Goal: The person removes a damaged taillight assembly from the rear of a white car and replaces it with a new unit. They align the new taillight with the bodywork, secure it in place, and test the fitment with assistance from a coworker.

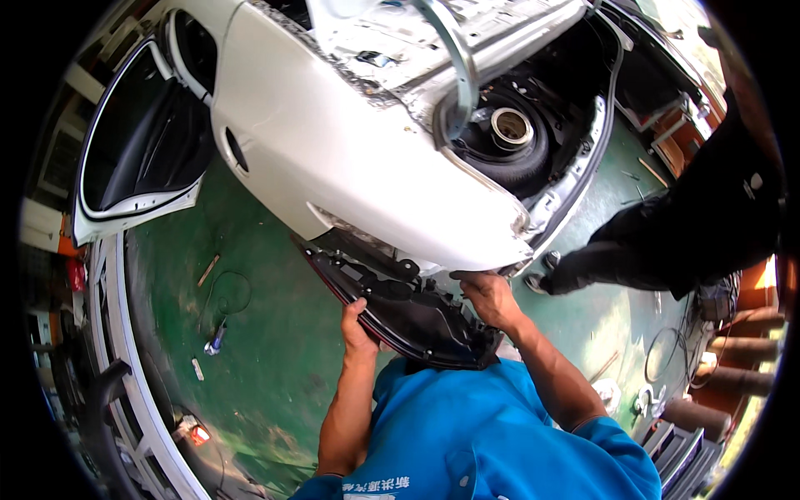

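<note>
My left hand (358, 329) is closed on the outer edge of a black tail-light housing (408, 317) with red along its rim, held low against my body, under the rear corner of a white car (325, 150). My right hand (492, 304) is curled at the housing's upper right, just below the car's body corner; what its fingertips grip is hidden. Above and to the right, the open boot well holds a spare tyre (508, 167) with a pale round rim.
An open car door (142, 142) stands at upper left. Another person in black clothing (650, 242) stands close on the right. The green floor (208, 292) has a power tool (217, 337) and cables on it. Metal rails (137, 375) line the left, cylinders (733, 383) the right.
</note>
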Demonstrator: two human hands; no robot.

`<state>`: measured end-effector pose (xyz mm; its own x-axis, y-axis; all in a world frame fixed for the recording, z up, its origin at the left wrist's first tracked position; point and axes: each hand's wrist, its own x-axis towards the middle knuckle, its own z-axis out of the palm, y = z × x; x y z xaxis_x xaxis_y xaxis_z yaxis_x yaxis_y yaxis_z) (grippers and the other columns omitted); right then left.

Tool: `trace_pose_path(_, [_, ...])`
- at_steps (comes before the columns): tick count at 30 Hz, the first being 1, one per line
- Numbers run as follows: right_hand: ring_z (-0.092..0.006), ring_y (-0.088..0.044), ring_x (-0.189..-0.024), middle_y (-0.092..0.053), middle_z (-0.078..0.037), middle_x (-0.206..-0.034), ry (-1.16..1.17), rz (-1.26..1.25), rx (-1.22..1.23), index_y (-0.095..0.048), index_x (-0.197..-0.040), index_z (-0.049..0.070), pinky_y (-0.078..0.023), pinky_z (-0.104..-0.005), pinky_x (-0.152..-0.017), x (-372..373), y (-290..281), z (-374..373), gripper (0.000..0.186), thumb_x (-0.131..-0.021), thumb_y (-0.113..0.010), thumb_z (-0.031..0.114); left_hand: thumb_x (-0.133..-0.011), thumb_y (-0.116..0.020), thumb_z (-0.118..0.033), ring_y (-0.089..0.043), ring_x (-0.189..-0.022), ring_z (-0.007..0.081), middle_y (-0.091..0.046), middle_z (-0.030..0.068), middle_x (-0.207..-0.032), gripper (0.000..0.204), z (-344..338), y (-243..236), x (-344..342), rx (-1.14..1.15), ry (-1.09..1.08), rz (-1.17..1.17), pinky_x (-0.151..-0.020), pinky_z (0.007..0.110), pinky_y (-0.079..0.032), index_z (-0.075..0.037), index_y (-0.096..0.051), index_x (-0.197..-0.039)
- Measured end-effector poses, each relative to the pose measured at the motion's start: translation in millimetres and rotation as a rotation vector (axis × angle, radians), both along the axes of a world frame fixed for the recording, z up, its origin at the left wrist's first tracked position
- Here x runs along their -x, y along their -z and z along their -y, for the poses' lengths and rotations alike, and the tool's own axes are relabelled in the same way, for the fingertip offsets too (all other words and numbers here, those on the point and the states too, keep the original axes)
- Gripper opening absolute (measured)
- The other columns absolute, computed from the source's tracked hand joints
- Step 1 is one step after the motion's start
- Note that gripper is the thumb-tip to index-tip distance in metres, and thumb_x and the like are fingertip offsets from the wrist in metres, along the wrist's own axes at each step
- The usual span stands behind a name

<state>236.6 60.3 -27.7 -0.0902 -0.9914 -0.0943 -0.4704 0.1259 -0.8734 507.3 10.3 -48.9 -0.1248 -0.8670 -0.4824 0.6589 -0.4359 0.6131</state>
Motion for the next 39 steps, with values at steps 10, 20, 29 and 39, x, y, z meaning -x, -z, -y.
trace_pose_path(10, [-0.0340, -0.064, -0.090, -0.060, -0.014, -0.097, -0.068, -0.029, 0.030, -0.072, -0.115, 0.012, -0.051, -0.0417, -0.079, 19.6, -23.0, -35.3, 0.027, -0.092, -0.058, 0.006, -0.083, -0.064, -0.031, -0.066, -0.107, 0.0327, -0.069, 0.0160, -0.117, 0.053, 1.7, 3.0, 1.5, 0.000, 0.062, 0.062, -0.099, 0.044, -0.052, 0.002, -0.062, -0.125])
trace_pose_path(20, [-0.0363, -0.064, -0.099, -0.065, -0.015, -0.104, -0.257, -0.203, 0.246, -0.066, -0.126, 0.007, -0.054, -0.0442, -0.083, -23.8, -72.7, -3.2, 0.033, -0.094, -0.065, 0.017, -0.085, -0.064, -0.027, -0.067, -0.105, 0.0319, -0.069, 0.0164, -0.115, 0.049, 4.7, 18.0, -2.2, 0.019, 0.020, 0.022, -0.097, 0.043, -0.054, 0.001, -0.061, -0.124])
trace_pose_path(29, [-0.0445, -0.051, -0.130, -0.051, -0.029, -0.143, -0.499, -0.138, 0.183, -0.043, -0.145, -0.006, -0.042, -0.0471, -0.110, -121.8, -44.6, 98.8, 0.063, -0.104, -0.048, 0.041, -0.085, -0.058, -0.022, -0.060, -0.115, 0.0247, -0.056, 0.0140, -0.129, 0.062, 5.0, 3.7, 3.8, 0.225, 0.032, -0.034, -0.099, 0.037, -0.050, -0.002, -0.045, -0.143])
trace_pose_path(39, [-0.0323, -0.066, -0.104, -0.068, -0.023, -0.117, -0.051, -0.037, -0.214, -0.066, -0.121, -0.004, -0.051, -0.0409, -0.094, 4.1, -9.8, 10.8, 0.037, -0.095, -0.062, 0.022, -0.077, -0.067, -0.015, -0.061, -0.104, 0.0231, -0.060, 0.0092, -0.116, 0.060, 4.3, 4.4, 0.9, 0.159, -0.077, 0.064, -0.093, 0.036, -0.052, -0.003, -0.051, -0.134])
